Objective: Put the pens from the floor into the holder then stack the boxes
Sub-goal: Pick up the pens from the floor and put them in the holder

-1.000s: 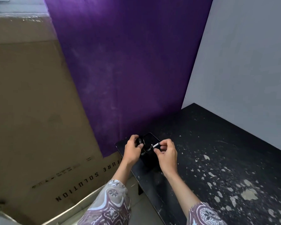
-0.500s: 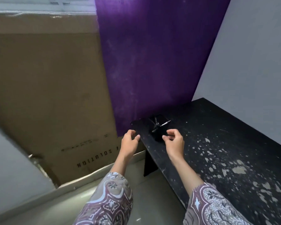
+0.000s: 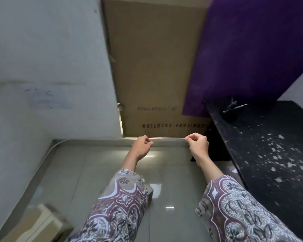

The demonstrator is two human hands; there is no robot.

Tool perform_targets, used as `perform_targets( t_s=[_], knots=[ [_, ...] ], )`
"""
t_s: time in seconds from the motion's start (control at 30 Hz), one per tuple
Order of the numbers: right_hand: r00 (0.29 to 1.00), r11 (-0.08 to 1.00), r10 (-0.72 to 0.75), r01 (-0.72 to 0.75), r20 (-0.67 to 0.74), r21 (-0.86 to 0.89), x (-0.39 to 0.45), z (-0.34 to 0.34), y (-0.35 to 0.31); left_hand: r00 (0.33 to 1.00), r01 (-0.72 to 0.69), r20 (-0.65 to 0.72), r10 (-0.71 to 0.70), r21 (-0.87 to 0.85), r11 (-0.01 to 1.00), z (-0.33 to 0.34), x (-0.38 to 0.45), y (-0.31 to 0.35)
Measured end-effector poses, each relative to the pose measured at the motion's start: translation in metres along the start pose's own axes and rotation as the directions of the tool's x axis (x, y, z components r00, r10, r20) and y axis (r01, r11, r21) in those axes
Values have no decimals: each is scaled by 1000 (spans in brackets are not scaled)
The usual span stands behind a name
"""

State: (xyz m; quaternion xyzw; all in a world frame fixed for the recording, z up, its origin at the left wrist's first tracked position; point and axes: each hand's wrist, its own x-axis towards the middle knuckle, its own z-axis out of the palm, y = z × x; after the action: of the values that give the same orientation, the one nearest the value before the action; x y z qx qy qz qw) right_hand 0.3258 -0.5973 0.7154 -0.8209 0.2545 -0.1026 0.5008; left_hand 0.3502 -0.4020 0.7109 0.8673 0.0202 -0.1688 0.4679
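A black pen holder (image 3: 230,114) stands on the far left corner of the black table (image 3: 269,151), with pens (image 3: 235,106) sticking out of it. My left hand (image 3: 142,147) and my right hand (image 3: 198,145) hang over the grey tiled floor, left of the table, both loosely curled and holding nothing. A tan box (image 3: 40,224) lies on the floor at the bottom left. A second small box (image 3: 150,191) peeks out from behind my left sleeve, mostly hidden.
A large brown cardboard sheet (image 3: 154,67) with printed letters leans against the wall ahead, beside a purple panel (image 3: 248,49). A pale wall (image 3: 42,67) closes the left side. The table top is flecked with chipped paint.
The view has swung left and down, from the table corner to the floor. Both hands have drawn back from the holder, the right one having let go of a pen that now stands in it.
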Motion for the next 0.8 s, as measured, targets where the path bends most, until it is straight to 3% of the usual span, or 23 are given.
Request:
perform_targets(
  t_s=[0.2,0.53,0.8],
  knots=[
    [963,996,-46,66,265,-66,-99,65,5,989,149,-28,-147,47,988,-63,-70,-104],
    [915,991,29,25,402,-129,-256,172,54,958,271,-109,-267,26,962,-142,-218,-279],
    [781,974,86,65,619,-217,-352,290,143,904,395,-175,-391,-15,919,-144,-279,-438]
  ],
)
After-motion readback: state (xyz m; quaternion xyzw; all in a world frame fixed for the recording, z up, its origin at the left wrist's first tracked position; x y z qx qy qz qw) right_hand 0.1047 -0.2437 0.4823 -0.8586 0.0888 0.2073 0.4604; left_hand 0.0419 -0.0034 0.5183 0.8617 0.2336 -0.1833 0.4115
